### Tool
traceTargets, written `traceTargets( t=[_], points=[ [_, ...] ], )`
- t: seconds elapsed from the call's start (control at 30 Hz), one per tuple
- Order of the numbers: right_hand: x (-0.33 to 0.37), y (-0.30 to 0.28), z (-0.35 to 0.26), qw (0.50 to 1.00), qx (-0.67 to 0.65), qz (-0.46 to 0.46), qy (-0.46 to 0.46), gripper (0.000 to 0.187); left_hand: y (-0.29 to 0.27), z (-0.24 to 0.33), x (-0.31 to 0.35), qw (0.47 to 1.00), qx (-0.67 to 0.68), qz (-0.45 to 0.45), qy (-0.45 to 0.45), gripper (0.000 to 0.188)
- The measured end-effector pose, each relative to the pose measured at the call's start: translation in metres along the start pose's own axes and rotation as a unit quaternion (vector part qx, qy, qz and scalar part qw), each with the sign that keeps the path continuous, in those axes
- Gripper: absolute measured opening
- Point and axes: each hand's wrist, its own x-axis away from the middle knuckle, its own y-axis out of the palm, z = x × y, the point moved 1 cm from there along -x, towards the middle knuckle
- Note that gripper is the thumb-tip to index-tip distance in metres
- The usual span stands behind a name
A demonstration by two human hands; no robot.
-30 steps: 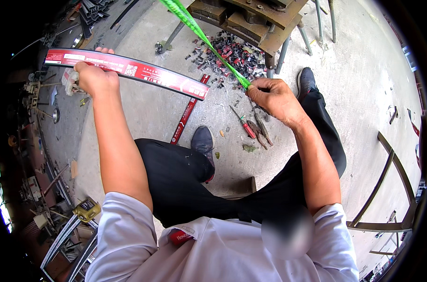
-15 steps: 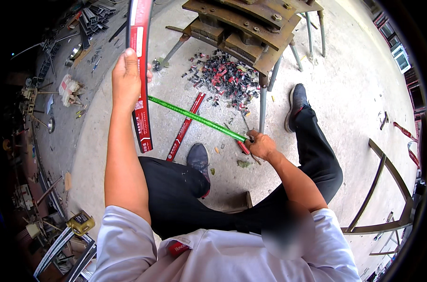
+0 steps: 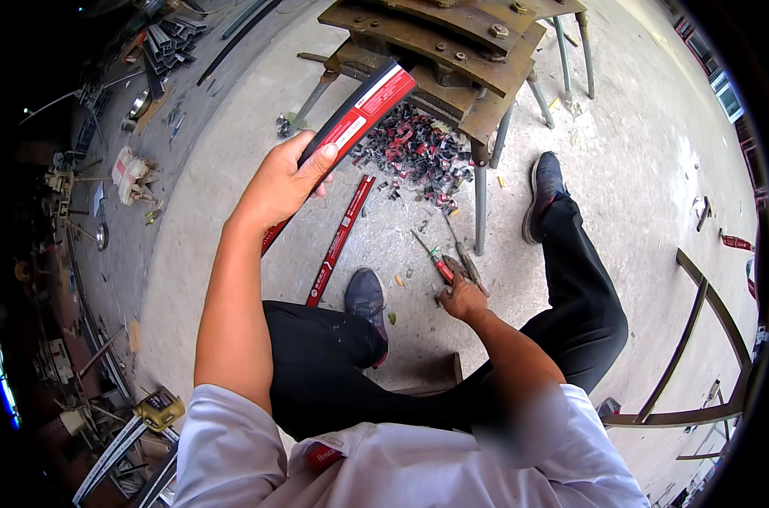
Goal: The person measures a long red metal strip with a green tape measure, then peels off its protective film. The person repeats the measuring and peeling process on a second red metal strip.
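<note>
My left hand (image 3: 287, 182) is closed round a curved black strip with red printed film (image 3: 359, 118). The strip slants, its upper end near the bench and its lower end by my knee. Low over the floor, my right hand (image 3: 465, 296) has its fingers closed at the handle of a red-handled screwdriver (image 3: 443, 269); part of the grip is hidden. Beside those fingers lies a second slim tool with a greyish handle (image 3: 469, 264). Another red film-covered strip (image 3: 340, 241) lies on the floor between the two hands, near my shoe (image 3: 366, 296).
A heavy rusty metal bench (image 3: 427, 51) on thin legs stands ahead, a heap of black and red offcuts (image 3: 418, 152) beneath it. At the right lies a curved metal frame (image 3: 706, 364). Metal profiles (image 3: 168, 42) and a yellow tool (image 3: 158, 410) are on the left.
The bright green strip stretched between my hands is gone from view. My left hand has tilted the red-filmed strip to the right. My right hand has moved down to the screwdriver.
</note>
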Motion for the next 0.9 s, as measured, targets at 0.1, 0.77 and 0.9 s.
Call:
traceTargets(
  t=[0.1, 0.77, 0.9],
  points=[
    [-0.002, -0.001, 0.0, 1.0, -0.004, -0.018, 0.0, 0.072, 0.004, 0.001, 0.001, 1.0, -0.026, -0.003, -0.002, 0.047],
    [0.027, -0.171, -0.145, 0.712, -0.596, 0.123, -0.349, 0.063, 0.072, 0.008, -0.004, 0.907, -0.315, 0.119, 0.253, 0.051],
    [0.038, -0.207, -0.162, 0.626, -0.669, 0.084, -0.392, 0.067, 0.075, 0.001, -0.001, 0.879, -0.345, 0.166, 0.284, 0.056]
  ],
)
